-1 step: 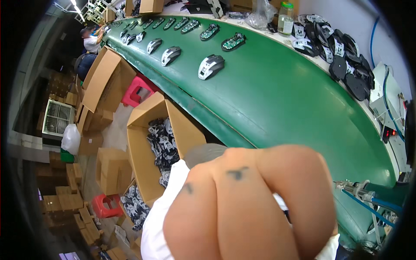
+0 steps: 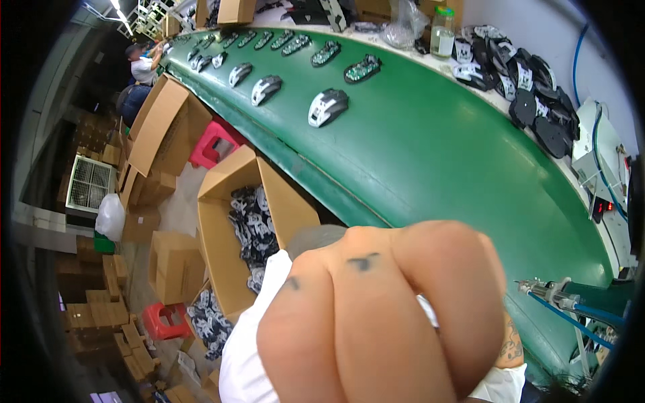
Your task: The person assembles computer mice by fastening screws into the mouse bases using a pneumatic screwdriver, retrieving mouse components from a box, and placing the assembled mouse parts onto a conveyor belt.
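A large, close hand, which looks like my right hand [image 2: 383, 309], covers the lower middle of the head view. Its fingers are bent and mostly pressed together, with small dark marks on two of them. The fingertips lie outside the picture, so what they touch is hidden. Behind it on the right shows a patch of tattooed forearm [image 2: 512, 344] above a white sleeve [image 2: 497, 389]. My left hand does not show. Beyond the fingers, a green conveyor belt [image 2: 430, 148] carries grey-and-black computer mouse shells [image 2: 328, 107] and a row of mouse bases with green circuit boards [image 2: 363, 68].
Left of the belt stands an open carton [image 2: 218, 235] of mouse parts [image 2: 254, 221], near red stools [image 2: 164, 320]. Mouse parts [image 2: 531, 80] pile up by a jar [image 2: 442, 33] on the right ledge. A metal fixture [image 2: 554, 292] with blue hoses juts in. A co-worker [image 2: 142, 68] sits far left.
The rightmost finger of the close hand has shifted slightly left, uncovering more of the tattooed forearm. The mouse shells and boards sit a touch lower in the picture.
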The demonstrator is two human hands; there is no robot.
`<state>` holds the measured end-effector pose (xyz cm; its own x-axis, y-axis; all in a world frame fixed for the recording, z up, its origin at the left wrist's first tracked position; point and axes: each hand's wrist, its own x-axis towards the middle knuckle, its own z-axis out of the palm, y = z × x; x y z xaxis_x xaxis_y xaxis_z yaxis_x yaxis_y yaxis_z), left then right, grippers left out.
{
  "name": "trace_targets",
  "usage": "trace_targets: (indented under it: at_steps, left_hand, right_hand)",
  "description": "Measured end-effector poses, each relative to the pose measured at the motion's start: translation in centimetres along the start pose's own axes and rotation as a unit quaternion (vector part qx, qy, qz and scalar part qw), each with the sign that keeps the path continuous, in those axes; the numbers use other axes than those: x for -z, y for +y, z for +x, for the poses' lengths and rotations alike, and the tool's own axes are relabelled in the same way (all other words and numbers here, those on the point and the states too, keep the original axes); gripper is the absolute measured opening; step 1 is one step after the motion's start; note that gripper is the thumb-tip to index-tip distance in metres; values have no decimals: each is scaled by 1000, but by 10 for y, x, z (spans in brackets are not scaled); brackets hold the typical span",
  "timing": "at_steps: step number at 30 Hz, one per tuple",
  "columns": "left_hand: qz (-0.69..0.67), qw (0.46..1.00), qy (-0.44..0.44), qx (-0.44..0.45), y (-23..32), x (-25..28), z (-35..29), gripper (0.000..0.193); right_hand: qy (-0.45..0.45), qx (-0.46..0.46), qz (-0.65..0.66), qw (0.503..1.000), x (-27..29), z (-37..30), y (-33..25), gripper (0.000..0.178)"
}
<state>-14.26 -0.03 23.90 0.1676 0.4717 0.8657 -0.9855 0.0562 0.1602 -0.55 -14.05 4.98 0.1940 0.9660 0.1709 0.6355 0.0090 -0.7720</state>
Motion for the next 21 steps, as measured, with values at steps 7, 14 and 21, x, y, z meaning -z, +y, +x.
trace_targets:
  at_steps: [7,14,21]
  left_hand:
    - [-2,1000,-16,13,5,5,-2,9]
    - [-23,998,-56,13,4,17,4,9]
    - [-27,996,-81,26,5,23,-2,9]
  right_hand:
    - [6,-5,-6,1000,0,5,-4,32]
    - [4,-34,-21,999,4,5,-8,33]
    - [11,-39,-11,999,0,4,1,33]
